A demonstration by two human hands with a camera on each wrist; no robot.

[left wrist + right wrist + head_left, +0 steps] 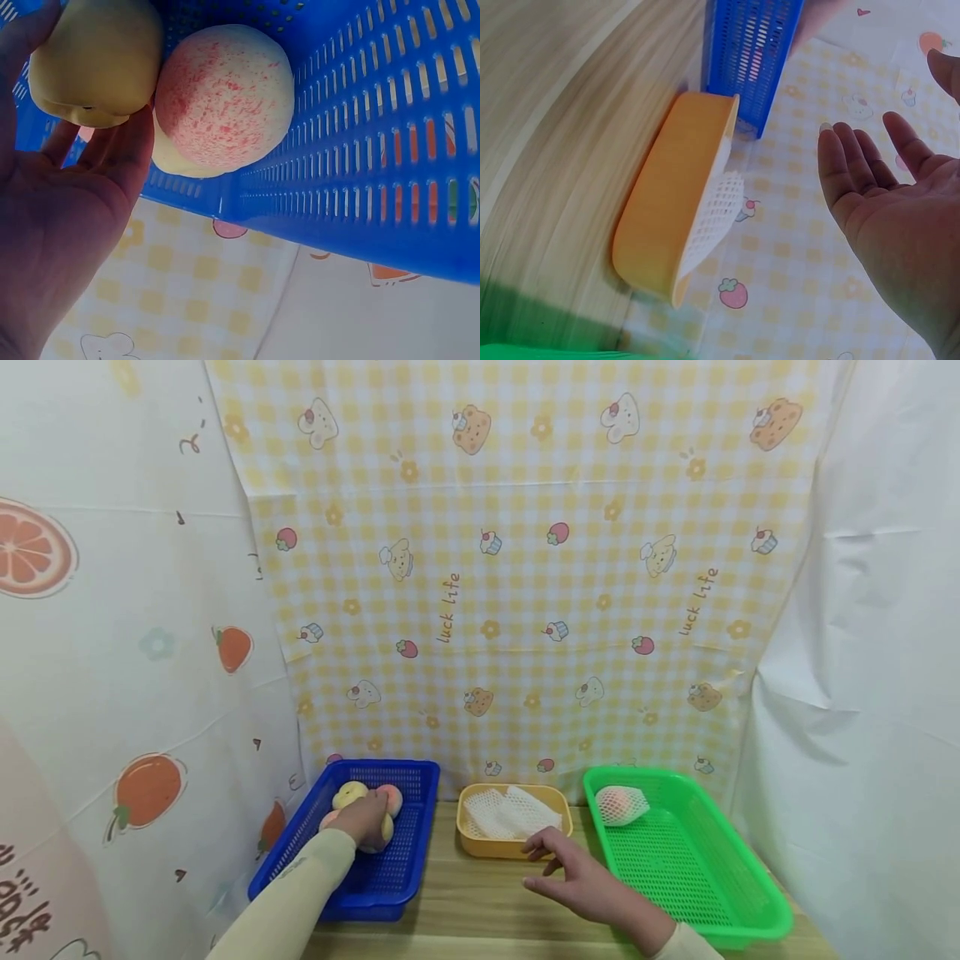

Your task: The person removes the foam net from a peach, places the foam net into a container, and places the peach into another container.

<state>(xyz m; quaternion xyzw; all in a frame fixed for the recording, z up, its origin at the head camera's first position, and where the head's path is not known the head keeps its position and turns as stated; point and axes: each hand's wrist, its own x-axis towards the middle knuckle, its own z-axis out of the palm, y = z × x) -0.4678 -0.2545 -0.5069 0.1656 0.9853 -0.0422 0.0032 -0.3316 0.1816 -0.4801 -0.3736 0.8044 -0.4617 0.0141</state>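
In the blue basket (pixel 412 860) on the left, my left hand (pixel 363 820) reaches in among several peaches. The left wrist view shows its thumb and fingers around a yellow peach (pixel 97 64). A pink-speckled peach (pixel 229 97) lies right beside the fingertips. My right hand (pixel 573 881) holds nothing, its fingers loosely bent, near the front right corner of the small yellow box (pixel 491 847). White foam net sleeves (pixel 510 812) lie in that box.
On the right stands a green basket (pixel 720 860) with one net-wrapped peach (pixel 621 805) in its far left corner. The wooden table (pixel 465 902) carries all the containers. A checked cloth (pixel 517 610) hangs behind, and more cloth hangs on both sides.
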